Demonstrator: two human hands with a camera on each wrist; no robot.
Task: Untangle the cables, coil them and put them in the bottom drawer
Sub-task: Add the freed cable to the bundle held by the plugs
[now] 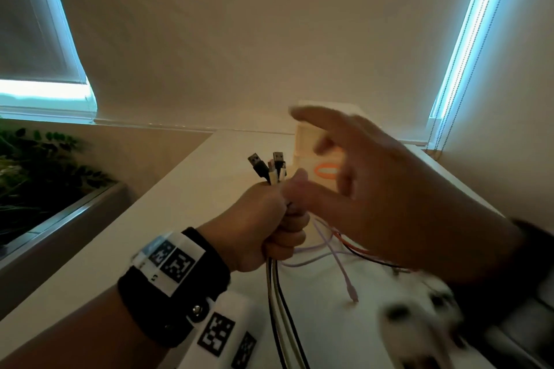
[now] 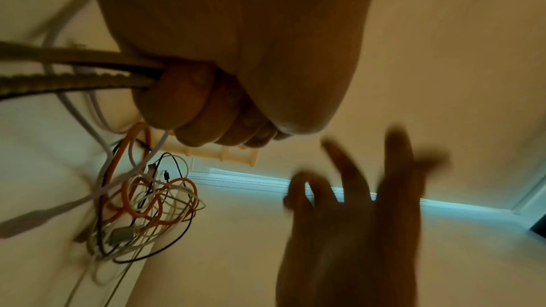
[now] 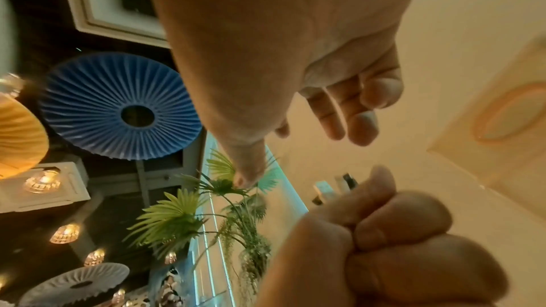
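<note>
My left hand (image 1: 269,222) is a fist round a bundle of cables (image 1: 278,302). Their USB plugs (image 1: 268,166) stick up out of the top of the fist, and the black and pale strands hang down below it. The same fist (image 2: 224,111) and cables (image 2: 73,69) show in the left wrist view. My right hand (image 1: 374,189) hovers just right of the fist, blurred, fingers spread and holding nothing; its fingers (image 3: 351,106) are straight. A tangle of orange, white and black cables (image 2: 147,202) lies on the white table (image 1: 192,219), with lilac and red strands (image 1: 332,252) under my right hand.
A small cream drawer unit (image 1: 311,141) with an orange oval handle (image 1: 326,172) stands at the table's far end against the wall. A planter with green leaves (image 1: 36,165) runs along the left. Windows with blinds flank the wall.
</note>
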